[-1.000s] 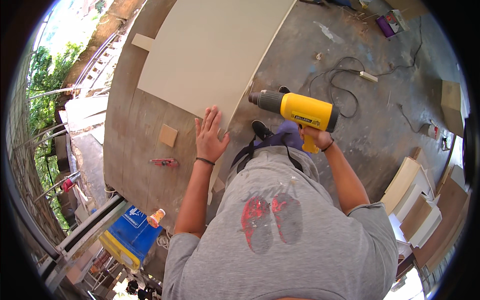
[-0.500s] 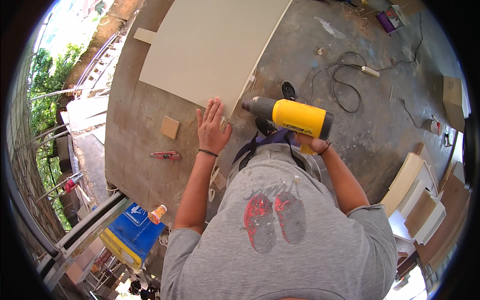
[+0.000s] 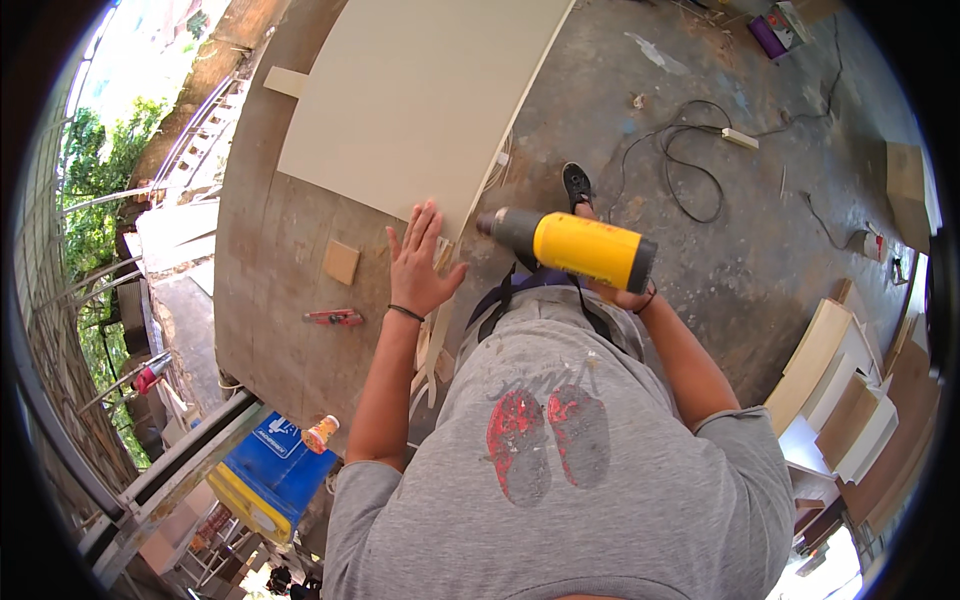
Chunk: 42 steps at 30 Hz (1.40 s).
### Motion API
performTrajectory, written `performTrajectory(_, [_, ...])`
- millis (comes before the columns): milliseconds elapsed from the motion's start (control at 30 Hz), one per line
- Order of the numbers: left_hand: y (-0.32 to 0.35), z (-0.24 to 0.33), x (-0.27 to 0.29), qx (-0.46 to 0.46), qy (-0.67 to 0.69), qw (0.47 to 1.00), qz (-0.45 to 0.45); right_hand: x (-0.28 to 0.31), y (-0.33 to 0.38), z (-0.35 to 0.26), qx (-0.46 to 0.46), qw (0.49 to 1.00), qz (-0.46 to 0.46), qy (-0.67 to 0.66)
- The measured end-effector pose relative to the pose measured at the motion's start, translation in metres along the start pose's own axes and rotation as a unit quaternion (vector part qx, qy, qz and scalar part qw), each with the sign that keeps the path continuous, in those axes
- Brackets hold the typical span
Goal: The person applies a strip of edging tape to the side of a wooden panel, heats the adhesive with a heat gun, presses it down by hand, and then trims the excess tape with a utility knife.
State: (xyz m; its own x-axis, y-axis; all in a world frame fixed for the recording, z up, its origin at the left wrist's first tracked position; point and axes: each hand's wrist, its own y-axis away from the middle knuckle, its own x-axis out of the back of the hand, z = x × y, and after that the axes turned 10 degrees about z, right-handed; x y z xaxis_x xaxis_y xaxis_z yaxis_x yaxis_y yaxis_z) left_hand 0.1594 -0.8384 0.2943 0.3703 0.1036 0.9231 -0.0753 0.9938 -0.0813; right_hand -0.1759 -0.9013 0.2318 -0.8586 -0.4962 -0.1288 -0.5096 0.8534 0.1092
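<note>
A large pale panel (image 3: pixel 410 110) lies flat on the wooden worktable (image 3: pixel 255 250). At its near right corner is my left hand (image 3: pixel 422 275), fingers stretched out and thumb apart, the fingertips over the panel's near edge. My right hand (image 3: pixel 632 297) grips a yellow heat gun (image 3: pixel 588 247), its handle mostly hidden beneath the body. The dark nozzle points left toward the panel's right edge, apart from it. Left of my left hand, a small tan wood square (image 3: pixel 341 262) and a red utility knife (image 3: pixel 333 317) rest on the table.
A cable (image 3: pixel 690 150) loops across the concrete floor on the right. Wooden cabinet pieces (image 3: pixel 825 370) stand at the lower right. A blue and yellow bucket (image 3: pixel 275 460), with an orange cup (image 3: pixel 321 433) by its rim, is at the lower left. Thin strips (image 3: pixel 428 370) hang beside my left forearm.
The heat gun has shifted slightly left and nearer to me. My left hand has drawn back a little, its thumb and fingers spread wider.
</note>
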Motion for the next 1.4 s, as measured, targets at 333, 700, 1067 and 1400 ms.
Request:
performTrajectory(333, [-0.002, -0.013, 0.001, 0.047, 0.141, 0.989, 0.026, 0.003, 0.0, 0.006, -0.085, 0.984, -0.053, -0.147])
performTrajectory(700, [-0.011, 0.006, 0.004, 0.018, 0.003, 1.0, 0.004, 0.007, -0.003, 0.004, -0.035, 0.998, -0.029, 0.047])
performTrajectory(1067, [-0.01, 0.007, -0.022, -0.002, -0.088, 0.994, 0.069, 0.021, -0.019, -0.015, 0.082, 0.99, 0.042, 0.103])
performTrajectory(1400, [-0.012, 0.018, -0.022, -0.007, -0.086, 0.991, 0.104, 0.049, -0.031, 0.01, -0.126, 0.987, 0.052, -0.086])
